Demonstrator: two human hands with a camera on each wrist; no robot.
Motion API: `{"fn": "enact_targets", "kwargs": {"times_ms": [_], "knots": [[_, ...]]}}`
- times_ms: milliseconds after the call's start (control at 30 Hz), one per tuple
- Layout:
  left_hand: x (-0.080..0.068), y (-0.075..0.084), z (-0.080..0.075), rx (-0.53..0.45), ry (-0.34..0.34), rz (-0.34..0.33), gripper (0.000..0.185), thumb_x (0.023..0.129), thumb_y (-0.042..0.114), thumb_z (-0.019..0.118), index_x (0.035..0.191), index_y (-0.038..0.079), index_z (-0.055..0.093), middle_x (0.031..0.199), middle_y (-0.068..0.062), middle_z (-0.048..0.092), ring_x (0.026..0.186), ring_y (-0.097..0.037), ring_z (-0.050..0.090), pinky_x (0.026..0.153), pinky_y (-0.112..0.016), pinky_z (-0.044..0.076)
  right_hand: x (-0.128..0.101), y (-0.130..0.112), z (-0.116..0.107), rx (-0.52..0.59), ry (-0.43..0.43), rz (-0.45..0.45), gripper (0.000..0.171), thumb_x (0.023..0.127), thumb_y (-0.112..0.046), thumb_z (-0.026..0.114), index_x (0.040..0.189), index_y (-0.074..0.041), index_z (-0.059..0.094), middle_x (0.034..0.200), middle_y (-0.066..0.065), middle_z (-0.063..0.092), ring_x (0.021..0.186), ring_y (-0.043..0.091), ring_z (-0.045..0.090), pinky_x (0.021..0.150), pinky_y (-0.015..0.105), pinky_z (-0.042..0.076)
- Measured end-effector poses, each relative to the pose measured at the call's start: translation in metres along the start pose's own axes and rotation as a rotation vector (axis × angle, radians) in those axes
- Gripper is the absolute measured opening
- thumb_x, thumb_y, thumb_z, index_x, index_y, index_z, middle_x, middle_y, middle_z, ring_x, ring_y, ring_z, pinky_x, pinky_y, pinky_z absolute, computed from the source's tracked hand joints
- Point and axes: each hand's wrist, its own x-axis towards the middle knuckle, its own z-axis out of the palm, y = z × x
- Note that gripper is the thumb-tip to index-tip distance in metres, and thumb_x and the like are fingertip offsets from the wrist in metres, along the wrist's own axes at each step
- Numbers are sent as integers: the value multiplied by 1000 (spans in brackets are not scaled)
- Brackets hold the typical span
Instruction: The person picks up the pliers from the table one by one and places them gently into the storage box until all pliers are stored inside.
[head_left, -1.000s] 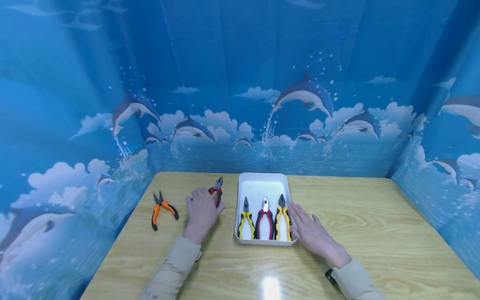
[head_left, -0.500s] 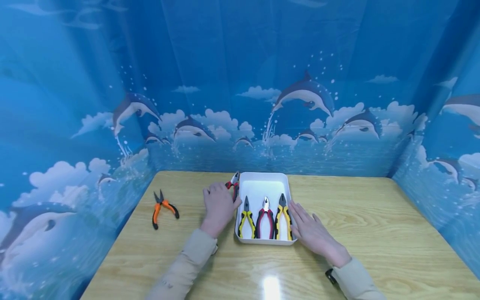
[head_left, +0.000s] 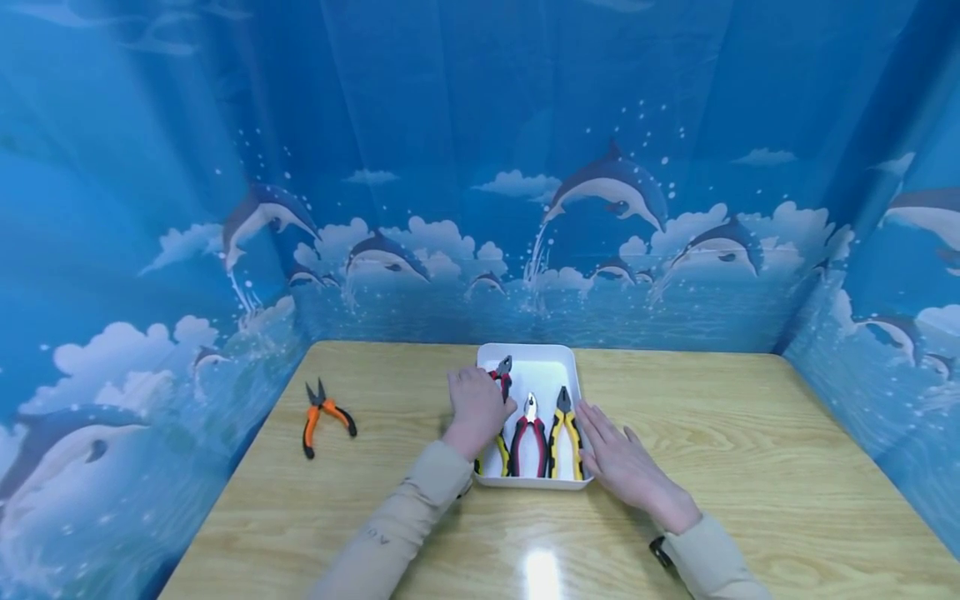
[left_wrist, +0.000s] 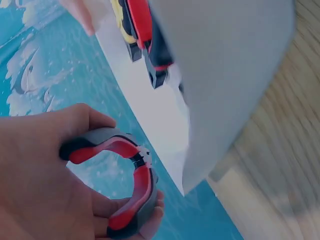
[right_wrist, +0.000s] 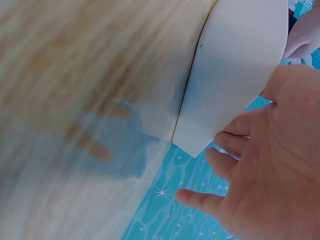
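Hands near frame centre: your right hand (head_left: 626,471) lies flat, fingers spread, against the white tray (head_left: 528,358) on the table (head_left: 750,467). Your left hand (head_left: 476,408) grips red-handled pliers (head_left: 501,377) over the tray's left part. Orange pliers (head_left: 324,414) lie far left.

beige long sleeves (head_left: 397,529), dark band at right wrist (head_left: 660,552)

At lower left the left hand (left_wrist: 35,175) grips red-and-grey pliers handles (left_wrist: 125,185), with the white tray (left_wrist: 225,75) and more pliers (left_wrist: 145,35) at the top.
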Motion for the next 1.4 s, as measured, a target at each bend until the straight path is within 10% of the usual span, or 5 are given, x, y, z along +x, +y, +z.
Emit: {"fn": "enact_targets", "kwargs": {"times_ms": [200,733,1033,1233,1400], "knots": [[1,12,3,-12,-113,45,71,93,66,57,109,-2,71,104,-14,67,104,-27,62,107,-52,38,1,5,8,-4,11,-26,63,106,-27,48,159,-1,25,164,20,24,148,45,28,109,75,24],[-3,19,16,87,-125,97,67,93,65,58,109,2,75,105,-12,69,101,-23,61,93,-43,40,1,-6,-2,4,-13,2,63,106,-24,51,159,-1,24,165,17,22,150,41,27,112,72,23],[-12,13,0,108,-276,183,60,89,65,65,108,9,75,97,-5,67,91,-17,60,92,-38,47,0,-2,-3,-3,-20,17,64,106,-25,51,159,-2,23,166,17,21,150,41,26,112,72,23],[-19,11,-5,128,-254,260,38,95,41,65,105,6,75,95,-8,64,91,-19,58,84,-36,47,-1,-2,-4,0,-32,26,64,107,-26,50,159,-2,22,166,16,20,150,41,24,113,72,22],[-18,15,-3,120,-250,255,47,96,51,64,109,8,76,106,-11,67,101,-23,61,94,-39,48,-1,-1,-5,-3,-37,31,64,107,-26,49,159,-2,22,166,16,20,151,41,24,113,71,21]]}}
